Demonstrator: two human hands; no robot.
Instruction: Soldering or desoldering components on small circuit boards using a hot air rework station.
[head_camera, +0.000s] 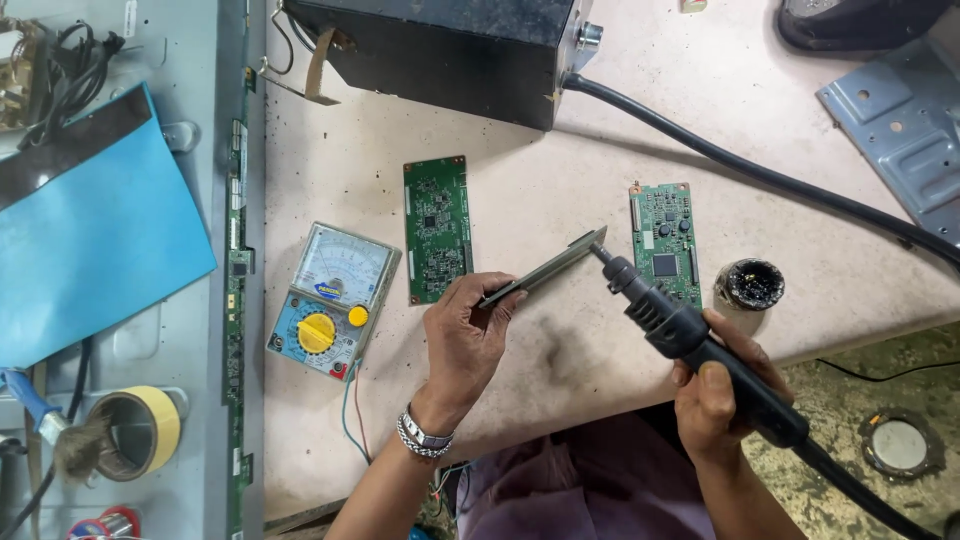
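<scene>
My left hand (462, 340) pinches a flat grey metal file (545, 270) at its near end and holds it slanted above the table. My right hand (718, 392) grips the black handle of a soldering iron (668, 318). The iron's tip meets the far end of the file. One green circuit board (437, 228) lies just beyond my left hand. A second, smaller green circuit board (666, 240) lies under the iron's tip. A bracelet sits on my left wrist.
An analog multimeter (332, 300) with a yellow dial lies left of my left hand. A small round black pot (750, 285) stands right of the small board. A black box (440, 50) with a thick black cable (760, 175) sits at the back. Tape roll (140, 432) and blue sheet (90, 240) lie far left.
</scene>
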